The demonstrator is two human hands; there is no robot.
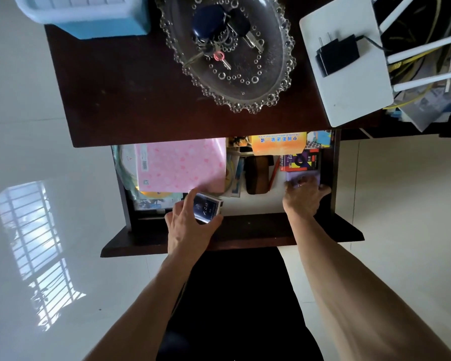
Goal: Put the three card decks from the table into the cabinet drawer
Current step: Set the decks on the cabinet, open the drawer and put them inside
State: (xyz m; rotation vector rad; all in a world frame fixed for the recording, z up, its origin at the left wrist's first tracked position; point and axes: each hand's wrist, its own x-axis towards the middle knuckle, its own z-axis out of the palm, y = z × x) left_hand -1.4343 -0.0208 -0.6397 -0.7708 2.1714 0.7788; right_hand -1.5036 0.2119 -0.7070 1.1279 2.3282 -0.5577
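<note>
The dark wooden cabinet drawer point(245, 230) stands pulled open below the tabletop. My left hand point(188, 225) grips a dark blue card deck point(207, 208) just above the drawer's front left part. My right hand point(303, 196) reaches into the drawer's right side, fingers on a purple card deck point(301, 176) lying on the drawer floor. Behind that lies a red, black and purple deck point(301, 160). The purple deck is partly covered by my fingers.
In the drawer lie a pink booklet point(180, 165), an orange box point(277, 144) and a brown case point(257, 175). On the dark tabletop point(130, 100) stand a glass dish with keys point(227, 48), a blue basket point(89, 14) and a white router point(349, 69) with a black plug.
</note>
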